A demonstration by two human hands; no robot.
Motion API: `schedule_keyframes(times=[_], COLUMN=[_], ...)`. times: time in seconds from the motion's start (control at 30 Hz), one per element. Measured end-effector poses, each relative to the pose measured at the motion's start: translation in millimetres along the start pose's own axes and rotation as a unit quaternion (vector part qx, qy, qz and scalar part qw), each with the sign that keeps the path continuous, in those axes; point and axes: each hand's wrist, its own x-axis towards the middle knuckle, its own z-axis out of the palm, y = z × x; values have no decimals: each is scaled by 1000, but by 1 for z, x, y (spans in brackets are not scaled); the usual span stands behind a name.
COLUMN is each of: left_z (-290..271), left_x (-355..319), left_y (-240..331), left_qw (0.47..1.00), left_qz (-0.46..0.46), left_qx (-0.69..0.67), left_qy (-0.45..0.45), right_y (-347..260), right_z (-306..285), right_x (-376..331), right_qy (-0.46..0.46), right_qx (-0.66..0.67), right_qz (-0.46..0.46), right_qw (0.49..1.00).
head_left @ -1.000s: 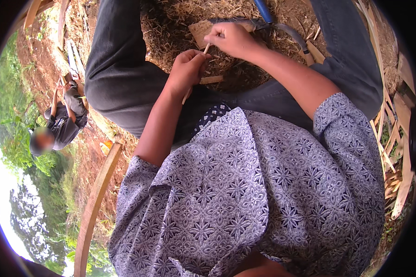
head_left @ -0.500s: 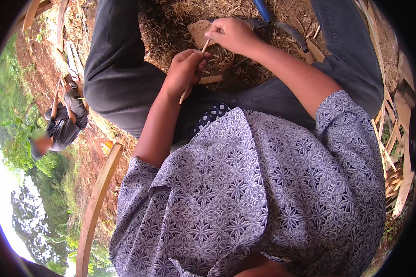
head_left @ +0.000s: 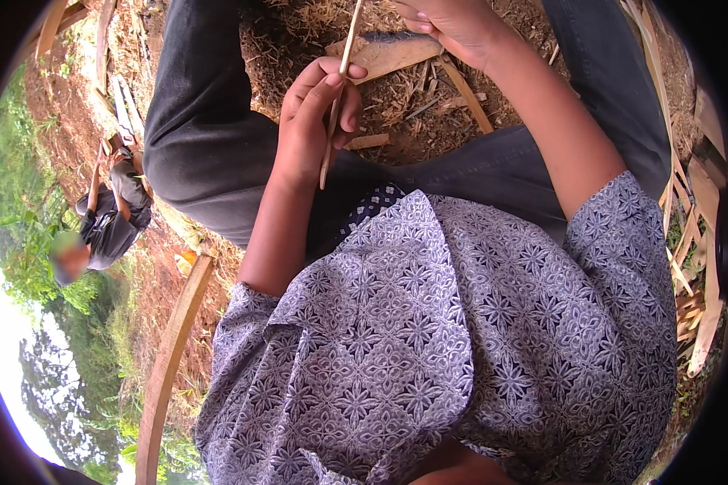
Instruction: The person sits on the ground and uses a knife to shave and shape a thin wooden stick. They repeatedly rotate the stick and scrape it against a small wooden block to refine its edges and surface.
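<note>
A thin pale wooden stick [head_left: 346, 50] runs up through my left hand [head_left: 309, 109] and past the upper edge of the view. My left thumb and fingers are closed around it, and its lower end sticks out below the palm toward my lap. Off to the right, my right hand [head_left: 453, 24] is cut by the upper edge. Its fingers are curled, and whatever they may hold is hidden. Between and beyond the hands lies a flat piece of wood [head_left: 400, 56] with a dark strip along its far edge.
A narrow wooden piece [head_left: 465, 93] lies among shavings between my legs. Long split strips [head_left: 708, 299] are piled at my right. A curved wooden pole [head_left: 166, 364] stands at the left. Farther off, another person [head_left: 113, 218] sits with hands on something pale.
My right hand has let go of the stick and moved up and right. The stick is more upright in my left hand. The blue-handled tool and curved dark piece no longer show.
</note>
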Motion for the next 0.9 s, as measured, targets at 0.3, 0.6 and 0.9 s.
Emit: schedule_keyframes(times=[0.3,0.6,0.9], left_z=[5,28,42], left_x=[-4,-3,2], left_y=[4,10,18], left_qw=[998,995,997], left_qz=[65,85,44], left_qx=[8,50,-17], left_qy=[-20,5,68], right_y=[4,1,-4], right_z=[-4,-6,-1], right_x=[-3,-3,-7], right_qy=[-169,-182,-216], right_qx=[55,-42,-13], right_qz=[-29,-71,-65], right_qw=[984,980,974])
